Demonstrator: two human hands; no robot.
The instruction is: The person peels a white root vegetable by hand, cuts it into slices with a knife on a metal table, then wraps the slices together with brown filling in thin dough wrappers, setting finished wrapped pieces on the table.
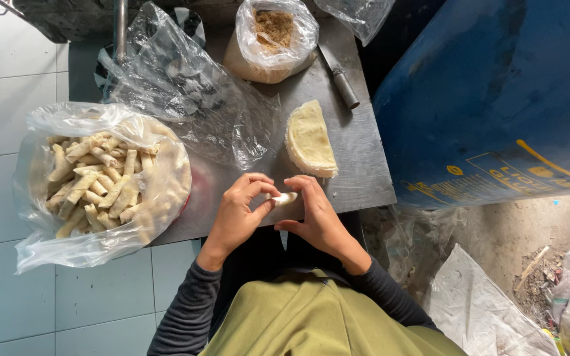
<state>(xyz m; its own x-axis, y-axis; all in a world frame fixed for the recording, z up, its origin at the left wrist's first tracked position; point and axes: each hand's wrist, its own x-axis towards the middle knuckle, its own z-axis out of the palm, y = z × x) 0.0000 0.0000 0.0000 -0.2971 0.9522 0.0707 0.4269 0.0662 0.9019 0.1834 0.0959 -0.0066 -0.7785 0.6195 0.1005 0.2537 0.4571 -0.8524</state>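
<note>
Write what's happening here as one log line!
left hand: holds small roll | right hand: pinches same roll | wrapper stack: behind hands on table | bag of finished rolls: left

A steel table (357,178) fills the centre. At nine o'clock a plastic-lined bowl (41,217) brims with finished rolls (94,181). A crumpled clear bag (186,86) lies at eleven, a bag of filling (272,39) and a knife (339,78) at twelve, a blue drum (496,99) at two.

Steel table (364,171); wrappers (309,138), knife (340,78)
</note>
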